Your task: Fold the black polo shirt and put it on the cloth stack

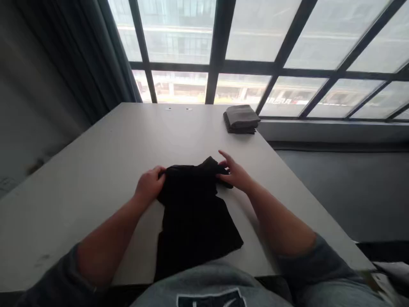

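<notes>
A black garment [194, 217], looking like a short-sleeved top, lies spread on the white table [134, 140] in front of me. Its lower end reaches the table's near edge by my body. My left hand [151, 184] pinches the garment's upper left corner between thumb and fingers. At the upper right, my right hand [233, 171] grips a bunched, sleeve-like part of the cloth, with the index finger stretched out above it. The black cloth is so dark that its inner folds cannot be made out.
A stack of folded grey and dark cloths [242, 119] sits at the table's far right corner. Large windows [249, 38] rise behind the table, and a dark curtain [76, 55] hangs at the left. Two small white fittings [188, 109] lie near the far edge.
</notes>
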{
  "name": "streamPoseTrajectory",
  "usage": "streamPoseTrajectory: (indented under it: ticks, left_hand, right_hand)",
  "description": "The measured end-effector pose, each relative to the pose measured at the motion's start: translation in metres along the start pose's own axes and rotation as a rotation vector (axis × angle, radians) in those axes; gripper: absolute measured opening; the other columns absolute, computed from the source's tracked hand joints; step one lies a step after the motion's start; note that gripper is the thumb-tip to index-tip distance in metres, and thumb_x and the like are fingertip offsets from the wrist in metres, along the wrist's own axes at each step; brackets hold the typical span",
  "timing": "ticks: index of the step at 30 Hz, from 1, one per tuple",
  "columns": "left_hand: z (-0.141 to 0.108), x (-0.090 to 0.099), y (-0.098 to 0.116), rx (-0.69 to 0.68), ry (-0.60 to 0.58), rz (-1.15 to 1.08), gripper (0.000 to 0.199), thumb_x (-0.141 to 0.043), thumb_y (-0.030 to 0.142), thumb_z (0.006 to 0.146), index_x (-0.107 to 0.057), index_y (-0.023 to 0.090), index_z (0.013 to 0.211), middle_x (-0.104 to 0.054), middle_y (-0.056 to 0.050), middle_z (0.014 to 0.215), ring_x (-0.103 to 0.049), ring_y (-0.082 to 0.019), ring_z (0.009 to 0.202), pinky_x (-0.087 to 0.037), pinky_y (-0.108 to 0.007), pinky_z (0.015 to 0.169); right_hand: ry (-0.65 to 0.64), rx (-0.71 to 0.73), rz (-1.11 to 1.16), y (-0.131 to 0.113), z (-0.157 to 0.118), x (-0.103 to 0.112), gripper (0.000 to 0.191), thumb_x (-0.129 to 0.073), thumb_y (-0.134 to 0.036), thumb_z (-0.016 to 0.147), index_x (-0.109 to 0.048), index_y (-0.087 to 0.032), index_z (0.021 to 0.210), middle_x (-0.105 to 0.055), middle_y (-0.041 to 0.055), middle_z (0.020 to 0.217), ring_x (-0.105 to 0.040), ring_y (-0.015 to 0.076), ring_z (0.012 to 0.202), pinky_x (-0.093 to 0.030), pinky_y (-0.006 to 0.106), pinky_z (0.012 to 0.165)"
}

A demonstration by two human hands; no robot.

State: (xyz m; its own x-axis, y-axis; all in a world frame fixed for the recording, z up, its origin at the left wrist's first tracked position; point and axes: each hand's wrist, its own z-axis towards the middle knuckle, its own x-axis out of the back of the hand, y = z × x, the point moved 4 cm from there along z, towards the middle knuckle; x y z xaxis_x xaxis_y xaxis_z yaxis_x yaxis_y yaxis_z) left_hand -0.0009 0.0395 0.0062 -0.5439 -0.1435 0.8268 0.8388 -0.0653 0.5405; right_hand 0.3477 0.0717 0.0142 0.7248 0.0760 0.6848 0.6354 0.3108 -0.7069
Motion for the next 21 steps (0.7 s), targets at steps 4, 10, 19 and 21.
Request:
streamPoseTrajectory:
  ticks: [4, 10, 19, 21]
  left_hand:
    - [0.006, 0.018, -0.011, 0.004, 0.135, 0.047, 0.027, -0.052, 0.035, 0.096, -0.073, 0.025, 0.109, -0.079, -0.006, 0.1, -0.072, -0.027, 0.092, -0.05, -0.033, 0.08]
    - [0.012, 0.051, -0.03, 0.111, 0.397, -0.021, 0.024, -0.048, 0.031, 0.099, -0.065, 0.024, 0.115, -0.071, -0.003, 0.089, -0.068, -0.022, 0.079, -0.047, -0.03, 0.072]
    - [0.026, 0.096, -0.082, 0.247, 0.573, -0.029, 0.023, -0.05, 0.03, 0.102, -0.06, 0.02, 0.12, -0.061, 0.003, 0.082, -0.057, -0.015, 0.069, -0.046, -0.029, 0.073]
    - [0.03, 0.099, -0.098, 0.302, 0.553, -0.068, 0.024, -0.049, 0.03, 0.103, -0.06, 0.02, 0.122, -0.063, 0.003, 0.083, -0.058, -0.014, 0.065, -0.047, -0.028, 0.071]
  right_hand:
    - [-0.161, -0.025, -0.223, 0.008, 0.001, 0.002, 0.018, -0.068, -0.028, 0.083, -0.075, -0.025, 0.1, -0.075, 0.0014, 0.088, -0.066, 0.0214, 0.082, -0.046, 0.031, 0.075]
    - [0.145, -0.104, -0.161, 0.015, 0.006, 0.022, 0.011, -0.062, -0.031, 0.087, -0.068, -0.022, 0.091, -0.071, 0.0023, 0.08, -0.063, 0.021, 0.076, -0.044, 0.032, 0.07]
    - [0.061, -0.373, 0.694, 0.056, 0.008, 0.035, 0.049, -0.091, -0.038, 0.064, -0.067, -0.021, 0.103, -0.073, 0.0014, 0.082, -0.066, 0.0174, 0.067, -0.051, 0.028, 0.06]
    - [-0.035, -0.409, 0.748, 0.059, 0.006, 0.038, 0.054, -0.096, -0.036, 0.061, -0.07, -0.02, 0.105, -0.073, 0.0019, 0.082, -0.067, 0.0165, 0.066, -0.051, 0.027, 0.058]
